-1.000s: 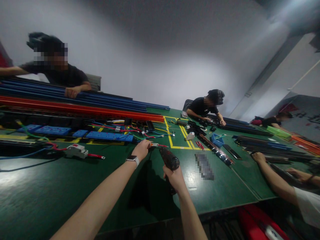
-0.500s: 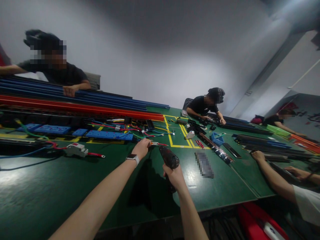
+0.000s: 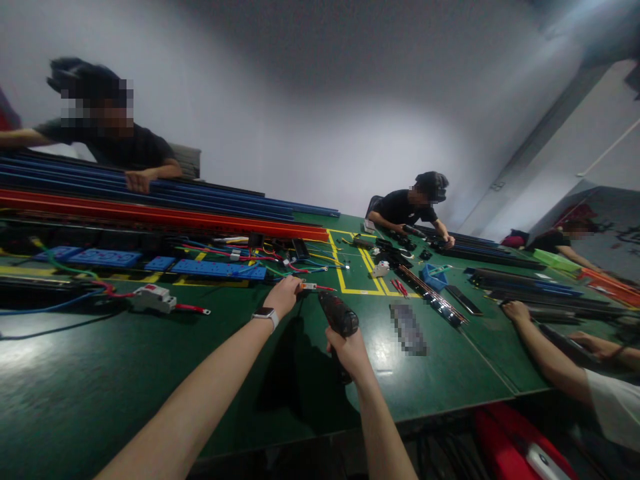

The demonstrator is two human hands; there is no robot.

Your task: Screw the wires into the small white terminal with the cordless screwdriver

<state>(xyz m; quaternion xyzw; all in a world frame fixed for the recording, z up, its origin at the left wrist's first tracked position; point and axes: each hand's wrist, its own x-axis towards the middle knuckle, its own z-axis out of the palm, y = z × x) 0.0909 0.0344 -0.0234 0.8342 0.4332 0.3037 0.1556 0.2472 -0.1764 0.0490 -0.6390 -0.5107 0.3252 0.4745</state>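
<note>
Driver [image 3: 340, 315], dark, cordless: clenched in right grip [image 3: 351, 350], nose tilted toward the far edge of the table [image 3: 100, 373], over its middle. Part [image 3: 311, 287], small, with red wire: pinched in left grip [image 3: 285, 295], just left of the driver's nose; contact with the table cannot be told. Watch [image 3: 265, 315]: on left wrist. Breaker [image 3: 153, 297], white and red: toward the left edge, well apart. Blue strips [image 3: 215, 270] and red rail [image 3: 150, 217]: nearer the far edge. Yellow tape [image 3: 365, 293]: just beyond the part. Co-worker's hand [image 3: 517, 311]: at the right edge.
</note>
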